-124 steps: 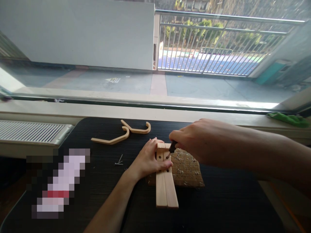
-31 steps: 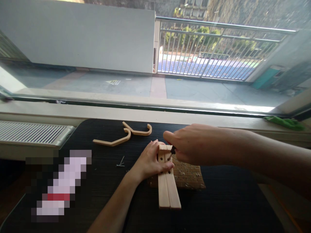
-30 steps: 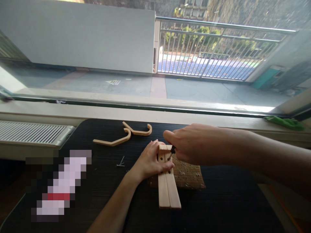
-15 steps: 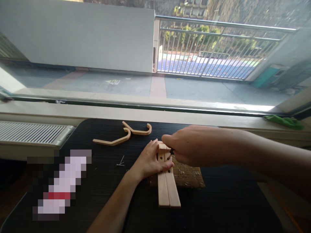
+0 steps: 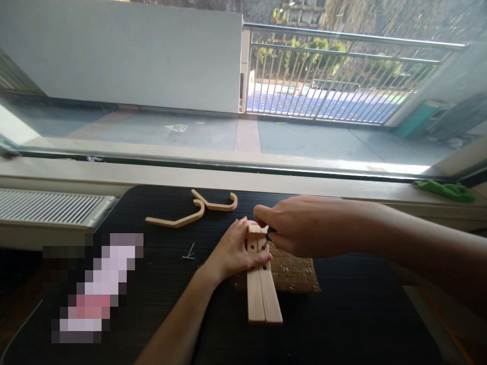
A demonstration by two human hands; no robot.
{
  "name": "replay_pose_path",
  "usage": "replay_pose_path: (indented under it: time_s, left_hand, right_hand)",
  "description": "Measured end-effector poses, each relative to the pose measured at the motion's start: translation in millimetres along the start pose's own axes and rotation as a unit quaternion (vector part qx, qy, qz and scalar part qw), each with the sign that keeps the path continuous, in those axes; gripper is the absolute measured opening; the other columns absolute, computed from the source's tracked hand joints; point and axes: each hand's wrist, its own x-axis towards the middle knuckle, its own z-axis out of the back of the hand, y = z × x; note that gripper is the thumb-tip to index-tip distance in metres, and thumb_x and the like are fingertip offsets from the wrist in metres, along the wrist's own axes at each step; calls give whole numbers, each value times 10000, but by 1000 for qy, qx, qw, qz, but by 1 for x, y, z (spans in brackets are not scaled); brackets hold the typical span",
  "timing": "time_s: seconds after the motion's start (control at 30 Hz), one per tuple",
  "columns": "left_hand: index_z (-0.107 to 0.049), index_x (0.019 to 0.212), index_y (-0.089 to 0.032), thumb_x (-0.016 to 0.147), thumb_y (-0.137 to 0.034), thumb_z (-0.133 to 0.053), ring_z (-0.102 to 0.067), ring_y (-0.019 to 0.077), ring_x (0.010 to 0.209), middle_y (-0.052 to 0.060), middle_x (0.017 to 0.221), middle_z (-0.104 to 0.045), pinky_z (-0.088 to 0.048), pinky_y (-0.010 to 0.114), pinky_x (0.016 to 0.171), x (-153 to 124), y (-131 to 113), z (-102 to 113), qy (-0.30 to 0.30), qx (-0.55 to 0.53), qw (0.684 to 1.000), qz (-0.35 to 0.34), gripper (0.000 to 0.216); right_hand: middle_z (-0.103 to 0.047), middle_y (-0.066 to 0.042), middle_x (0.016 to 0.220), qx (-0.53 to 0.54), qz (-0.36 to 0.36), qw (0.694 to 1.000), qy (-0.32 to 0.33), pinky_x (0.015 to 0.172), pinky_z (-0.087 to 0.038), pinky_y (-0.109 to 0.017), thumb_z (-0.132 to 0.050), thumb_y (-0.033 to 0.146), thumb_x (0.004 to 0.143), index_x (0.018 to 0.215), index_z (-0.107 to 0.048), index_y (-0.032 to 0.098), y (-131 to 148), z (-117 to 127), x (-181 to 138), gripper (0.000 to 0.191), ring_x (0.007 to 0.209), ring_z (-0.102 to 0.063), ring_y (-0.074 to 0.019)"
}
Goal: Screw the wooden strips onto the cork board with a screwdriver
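Note:
My left hand is closed around two pale wooden pieces that lie side by side, its thumb across their drilled upper part. Several dark holes show in the wood. Over the upper right of the pieces, my right hand is wrapped around a screwdriver. Only a dark bit of the tool shows; its tip points down at a hole beside my left thumb, and the fist hides the handle. Beneath the wood lies a piece of brown cardboard with small holes.
Two curved wooden hooks rest touching on the black table, farther back. Several thin screws lie left of my left hand. A pixelated patch covers something at left. Behind stand a radiator, a windowsill and a green cloth.
My right hand has turned slightly at the wrist with the screwdriver, its fingers shifting a little. My left hand and the wooden pieces stay in place.

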Motion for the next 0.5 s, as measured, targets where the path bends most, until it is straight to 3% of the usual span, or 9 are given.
replay_pose_path:
  time_s: [0.13,0.37,0.5]
  left_hand:
    - [-593,1100,-222,652,-307,-809,-559,315,1200,80,1150,-648,-442,499,1052,0,1,-1,-1,2,1000,1,505]
    - [-591,1159,-233,680,-315,-792,-542,326,1232,82,1207,-636,-423,507,1074,0,-1,1,11,17,1000,-8,526]
    - [-585,1188,-223,674,-323,-797,-527,335,1258,93,1250,-619,-415,508,1084,0,-1,1,12,18,1000,-2,565]
  right_hand:
    - [-608,-39,712,-1,-1,1000,5,459,-251,-268,-508,228,887,1185,-544,119,0,0,-1,319,494,-451,-126]
    - [-586,-18,652,-20,-19,999,18,430,-230,-265,-485,220,908,1017,-592,139,0,1,-4,173,443,-398,-108]
    - [-641,-64,717,-36,-33,999,-10,461,-269,-283,-439,209,915,1028,-614,153,4,2,-7,216,505,-479,-138]
